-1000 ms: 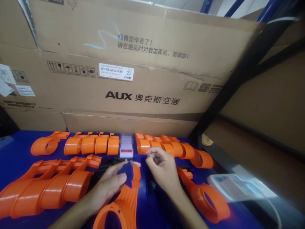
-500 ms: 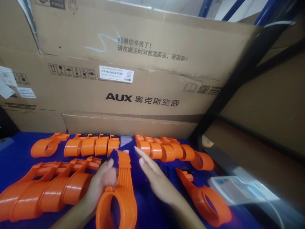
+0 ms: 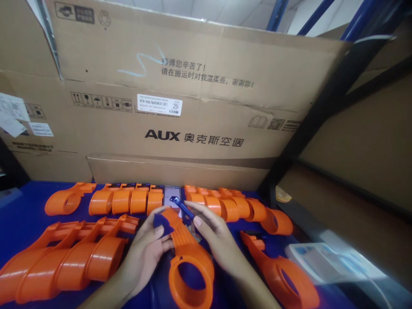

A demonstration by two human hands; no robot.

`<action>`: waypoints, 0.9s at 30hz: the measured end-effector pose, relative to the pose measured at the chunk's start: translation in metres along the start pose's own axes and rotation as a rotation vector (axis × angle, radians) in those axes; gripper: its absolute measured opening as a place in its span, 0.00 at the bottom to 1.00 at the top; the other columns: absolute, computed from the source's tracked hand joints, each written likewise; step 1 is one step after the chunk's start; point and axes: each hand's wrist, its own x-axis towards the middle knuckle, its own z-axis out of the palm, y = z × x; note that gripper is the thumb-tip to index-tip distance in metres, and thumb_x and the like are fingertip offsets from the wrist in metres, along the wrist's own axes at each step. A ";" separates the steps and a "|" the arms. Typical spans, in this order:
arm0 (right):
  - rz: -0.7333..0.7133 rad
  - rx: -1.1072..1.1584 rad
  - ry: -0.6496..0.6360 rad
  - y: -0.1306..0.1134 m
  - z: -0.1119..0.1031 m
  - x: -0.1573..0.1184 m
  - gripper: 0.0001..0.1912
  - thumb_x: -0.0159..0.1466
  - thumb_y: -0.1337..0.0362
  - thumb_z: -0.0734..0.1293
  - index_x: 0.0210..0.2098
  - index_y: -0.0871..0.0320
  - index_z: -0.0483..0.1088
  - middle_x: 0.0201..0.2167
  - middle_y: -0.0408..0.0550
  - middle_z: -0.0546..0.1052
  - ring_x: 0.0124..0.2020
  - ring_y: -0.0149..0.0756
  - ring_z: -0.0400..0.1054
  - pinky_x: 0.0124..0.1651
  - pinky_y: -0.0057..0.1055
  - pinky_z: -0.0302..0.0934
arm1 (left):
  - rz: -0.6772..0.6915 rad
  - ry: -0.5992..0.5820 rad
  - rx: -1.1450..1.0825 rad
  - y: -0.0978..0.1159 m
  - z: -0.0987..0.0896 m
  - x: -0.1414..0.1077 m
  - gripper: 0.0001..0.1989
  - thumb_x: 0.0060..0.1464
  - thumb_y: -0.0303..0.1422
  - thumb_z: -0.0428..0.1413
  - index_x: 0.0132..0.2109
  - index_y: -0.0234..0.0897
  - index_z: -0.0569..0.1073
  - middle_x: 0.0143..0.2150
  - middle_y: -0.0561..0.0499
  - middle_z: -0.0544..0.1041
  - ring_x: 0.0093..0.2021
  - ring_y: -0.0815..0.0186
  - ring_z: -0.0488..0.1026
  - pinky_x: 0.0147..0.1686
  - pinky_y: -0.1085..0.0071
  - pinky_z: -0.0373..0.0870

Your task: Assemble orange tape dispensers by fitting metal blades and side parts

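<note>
My left hand point(image 3: 149, 246) is closed round the upper end of an orange plastic tape dispenser point(image 3: 189, 246), whose round ring hangs toward me. A dark blue flap point(image 3: 163, 225) shows at that end, beside my left thumb. My right hand point(image 3: 214, 234) pinches a narrow, shiny dark blue plastic piece point(image 3: 182, 207) between thumb and fingers. It is held just above and right of the dispenser's head; whether the two touch I cannot tell. My right fingers partly cover the piece's lower end.
Several orange dispensers point(image 3: 64, 257) stand in a row at left, with more rows point(image 3: 122, 201) along the back. A single dispenser point(image 3: 283, 274) lies at right beside a white device point(image 3: 325, 262). A phone point(image 3: 172, 195) leans before a large cardboard box point(image 3: 199, 163).
The dispenser has moved right and tilted, its ring swinging rightward. The narrow dark blue piece now shows clearly in my right hand, which was stretched out flatter before.
</note>
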 end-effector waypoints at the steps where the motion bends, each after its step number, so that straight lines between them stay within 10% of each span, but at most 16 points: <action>1: -0.039 -0.027 0.023 0.000 -0.003 0.001 0.21 0.71 0.51 0.67 0.60 0.49 0.74 0.57 0.51 0.79 0.58 0.49 0.73 0.60 0.47 0.69 | 0.031 0.027 0.015 -0.001 -0.002 0.001 0.17 0.57 0.31 0.63 0.54 0.44 0.76 0.54 0.44 0.81 0.54 0.50 0.78 0.54 0.52 0.73; 8: -0.310 -0.242 0.084 -0.005 -0.017 0.000 0.16 0.69 0.59 0.70 0.55 0.48 0.78 0.54 0.52 0.80 0.59 0.51 0.72 0.64 0.51 0.65 | 0.156 0.159 0.091 -0.005 -0.008 0.004 0.22 0.52 0.28 0.68 0.53 0.51 0.75 0.57 0.53 0.77 0.58 0.54 0.75 0.60 0.51 0.69; 27: -0.335 -0.292 0.008 -0.009 -0.018 -0.001 0.15 0.69 0.56 0.69 0.53 0.50 0.78 0.51 0.52 0.80 0.55 0.50 0.74 0.59 0.47 0.68 | 0.195 0.161 0.161 -0.002 -0.005 -0.002 0.30 0.50 0.30 0.70 0.58 0.54 0.73 0.61 0.51 0.75 0.60 0.52 0.73 0.62 0.52 0.69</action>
